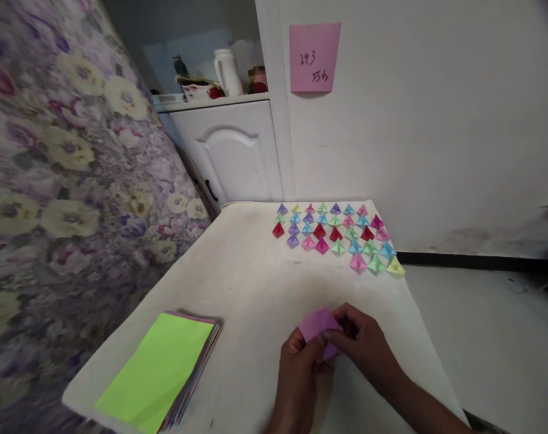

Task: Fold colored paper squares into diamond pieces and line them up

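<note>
Left hand (298, 360) and right hand (368, 343) pinching pink folded paper (316, 323), partly hiding it, small coloured folds (336, 234) in rows beyond, green-topped paper stack (160, 367) leftward, floral cloth (70, 199) beside table (251, 283)

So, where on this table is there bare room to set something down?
The table is bare between the paper stack and left hand, and beyond, left of the folded pieces, which crowd the far right corner.

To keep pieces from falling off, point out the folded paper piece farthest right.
The yellow folded piece at the front row's right end, by the right edge of the table; every other lies further left, including the light green piece beside it.
</note>
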The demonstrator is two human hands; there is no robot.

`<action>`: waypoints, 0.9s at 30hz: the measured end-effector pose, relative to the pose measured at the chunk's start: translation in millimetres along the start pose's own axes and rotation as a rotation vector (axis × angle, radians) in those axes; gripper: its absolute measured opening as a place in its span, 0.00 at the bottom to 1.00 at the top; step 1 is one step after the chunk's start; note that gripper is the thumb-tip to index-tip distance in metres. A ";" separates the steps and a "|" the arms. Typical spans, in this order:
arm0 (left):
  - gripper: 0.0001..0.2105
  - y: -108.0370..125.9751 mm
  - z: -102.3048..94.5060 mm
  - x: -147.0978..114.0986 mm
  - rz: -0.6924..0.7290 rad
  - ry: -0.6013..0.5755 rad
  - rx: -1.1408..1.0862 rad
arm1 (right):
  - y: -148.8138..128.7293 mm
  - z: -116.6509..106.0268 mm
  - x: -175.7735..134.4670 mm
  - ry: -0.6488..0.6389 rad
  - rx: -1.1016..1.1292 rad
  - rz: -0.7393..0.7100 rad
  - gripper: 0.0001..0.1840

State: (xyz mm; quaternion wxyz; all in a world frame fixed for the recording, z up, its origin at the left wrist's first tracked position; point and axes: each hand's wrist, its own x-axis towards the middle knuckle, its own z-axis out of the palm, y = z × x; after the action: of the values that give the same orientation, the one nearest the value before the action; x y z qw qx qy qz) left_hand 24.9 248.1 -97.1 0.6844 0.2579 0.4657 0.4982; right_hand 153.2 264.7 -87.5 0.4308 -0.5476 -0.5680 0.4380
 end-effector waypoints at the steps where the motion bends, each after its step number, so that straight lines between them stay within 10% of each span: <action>1: 0.15 -0.3 -0.4 0.1 0.001 0.001 -0.015 | 0.5 0.4 -0.3 0.006 0.001 -0.006 0.03; 27: 0.05 3.0 -7.2 3.0 -0.061 -0.142 -0.199 | 14.3 -6.3 -2.5 -0.012 -0.465 -0.740 0.11</action>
State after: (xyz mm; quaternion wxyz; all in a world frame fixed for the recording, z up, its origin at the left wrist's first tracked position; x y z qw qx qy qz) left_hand 17.3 251.1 -98.9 0.7528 0.2089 0.3719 0.5014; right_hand 162.9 262.5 -99.8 0.4206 -0.3873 -0.8119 0.1177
